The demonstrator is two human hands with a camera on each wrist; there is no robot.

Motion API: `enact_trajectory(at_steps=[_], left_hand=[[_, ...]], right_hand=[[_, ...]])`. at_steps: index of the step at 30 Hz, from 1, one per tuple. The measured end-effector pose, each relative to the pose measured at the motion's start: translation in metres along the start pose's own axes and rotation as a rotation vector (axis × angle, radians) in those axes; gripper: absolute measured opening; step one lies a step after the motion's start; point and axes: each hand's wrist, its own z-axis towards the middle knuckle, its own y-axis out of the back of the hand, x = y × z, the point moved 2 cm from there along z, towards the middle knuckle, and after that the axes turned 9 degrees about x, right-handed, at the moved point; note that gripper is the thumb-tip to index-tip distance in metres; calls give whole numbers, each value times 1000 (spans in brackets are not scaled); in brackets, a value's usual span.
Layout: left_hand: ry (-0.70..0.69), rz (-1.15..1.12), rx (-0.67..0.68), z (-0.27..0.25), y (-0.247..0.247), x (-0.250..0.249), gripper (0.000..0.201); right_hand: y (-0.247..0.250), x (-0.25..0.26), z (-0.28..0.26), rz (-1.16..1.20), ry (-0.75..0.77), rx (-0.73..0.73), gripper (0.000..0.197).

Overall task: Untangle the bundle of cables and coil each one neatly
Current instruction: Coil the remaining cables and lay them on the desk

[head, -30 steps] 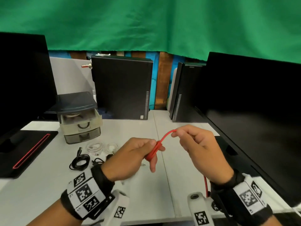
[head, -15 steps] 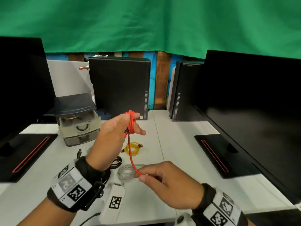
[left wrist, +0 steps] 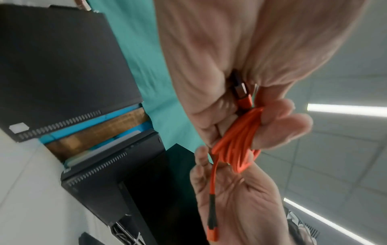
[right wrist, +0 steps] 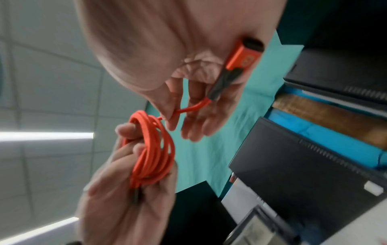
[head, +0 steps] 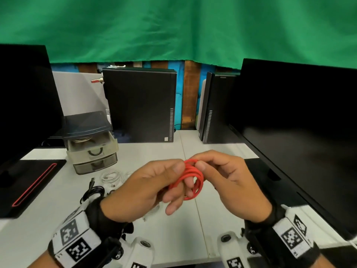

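Note:
A red cable (head: 193, 179) is wound in several loops round the fingers of my left hand (head: 173, 189), above the middle of the white desk (head: 173, 238). My right hand (head: 199, 161) pinches the cable's free end at the top of the coil. In the right wrist view the right hand (right wrist: 170, 116) pinches the strand just short of the orange plug (right wrist: 240, 56), which lies across its palm, and the coil (right wrist: 153, 149) sits on the left fingers. In the left wrist view the coil (left wrist: 236, 145) has one plug (left wrist: 240, 92) tucked in the left palm.
White cables (head: 113, 176) and a black cable (head: 92, 192) lie on the desk left of my hands. A small drawer unit (head: 90, 144) stands behind them. Black monitors (head: 301, 132) flank both sides, and two PC towers (head: 139, 105) stand at the back.
My left hand came down from its raised position with the coil. My right hand rose from near the desk to meet it, and the taut strand between them is now wound in.

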Motion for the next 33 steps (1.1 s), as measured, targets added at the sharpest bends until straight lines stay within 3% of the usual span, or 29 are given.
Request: enact_trajectory(at_steps=[4, 8, 11, 13, 17, 20, 22, 26, 29, 31, 33], left_hand=[[-72, -115, -128, 3, 6, 5, 33], [3, 49, -216, 6, 12, 15, 38], [3, 22, -324, 7, 19, 16, 44], [-1, -55, -371, 7, 24, 12, 44], [10, -168, -406, 5, 27, 8, 44], [75, -179, -436, 6, 21, 12, 39], [90, -186, -457, 7, 21, 14, 36], [70, -113, -492, 6, 21, 15, 42], [78, -57, -540, 6, 20, 22, 51], [88, -87, -508, 6, 19, 26, 64], [77, -94, -498, 6, 17, 27, 64]], right_hand=[[-14, -1, 0, 296, -106, -68, 24], [-14, -7, 1, 205, -166, -119, 21], [-9, -5, 0, 121, -203, -5, 19], [-4, -3, -1, -8, -239, 68, 17], [5, -11, -2, -614, -271, 85, 15], [6, -16, -2, -712, -280, 13, 15], [8, -18, -1, -595, -259, -91, 12], [3, -9, 2, -102, -196, -302, 14], [-9, 0, 4, 176, -189, -328, 11], [-15, -1, 4, 390, -256, -309, 9], [-21, -7, 4, 682, -366, -286, 13]])
